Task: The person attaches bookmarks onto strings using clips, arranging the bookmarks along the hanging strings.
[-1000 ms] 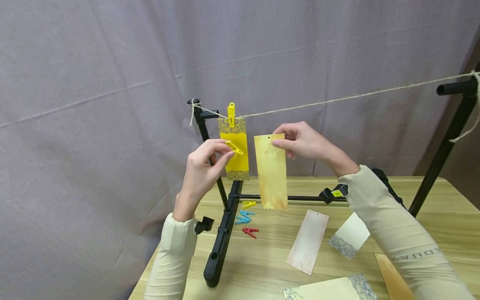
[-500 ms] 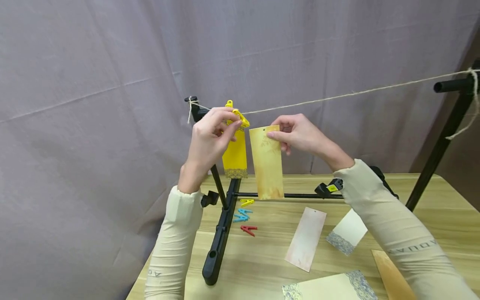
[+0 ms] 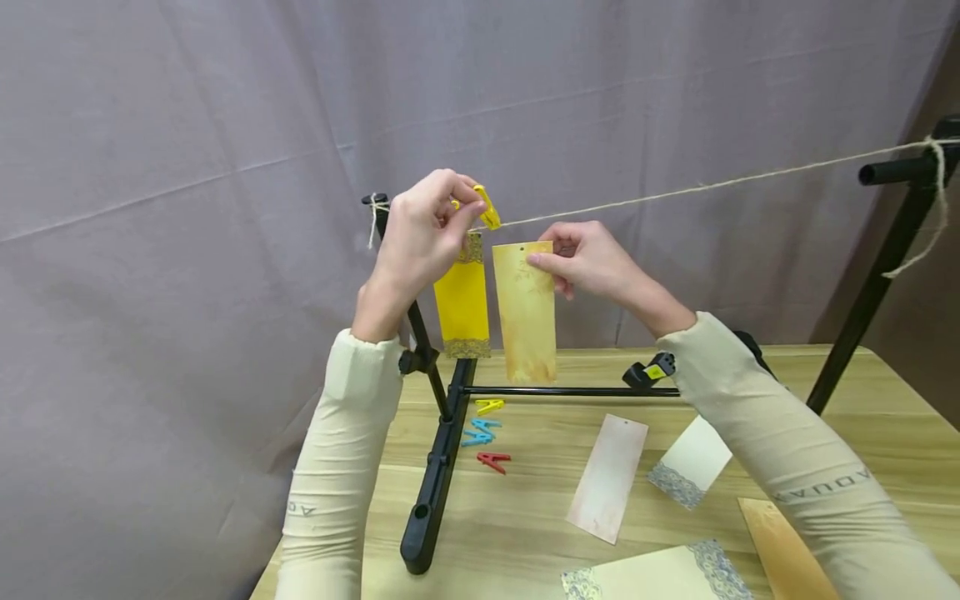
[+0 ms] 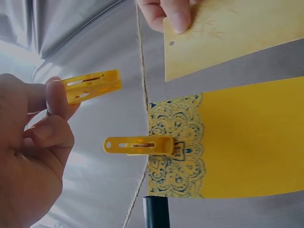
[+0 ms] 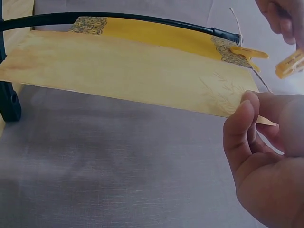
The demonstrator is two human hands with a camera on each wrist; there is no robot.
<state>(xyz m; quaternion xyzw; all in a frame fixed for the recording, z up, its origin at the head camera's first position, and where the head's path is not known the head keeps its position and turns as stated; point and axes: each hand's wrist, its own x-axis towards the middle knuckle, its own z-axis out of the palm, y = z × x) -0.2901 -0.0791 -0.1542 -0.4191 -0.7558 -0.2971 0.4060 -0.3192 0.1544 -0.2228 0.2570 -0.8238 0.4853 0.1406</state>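
Note:
My left hand [image 3: 426, 229] pinches a yellow clothespin [image 3: 488, 208] by its handle end, just above the twine [image 3: 600, 205]; the left wrist view shows this clothespin [image 4: 93, 86] apart from the string. With thumb and fingers my right hand [image 3: 592, 260] grips a pale yellow card [image 3: 527, 321] near its upper right corner. The card hangs upright slightly below the twine, its small punched hole at the top. Left of it, a bright yellow card [image 3: 461, 300] with lace-patterned ends hangs on the twine, held by another yellow clothespin [image 4: 140, 145].
A black frame [image 3: 433, 500] carries the twine between two posts. On the wooden table lie a yellow clothespin [image 3: 490, 406], blue clothespins [image 3: 480, 432] and a red one [image 3: 493, 462]. A pinkish card [image 3: 609, 479], a white lace-edged card [image 3: 693, 458] and other cards lie to the right.
My left hand has risen with the yellow clothespin from in front of the bright yellow card to above the twine. My right hand has lifted the pale yellow card slightly, up and leftward.

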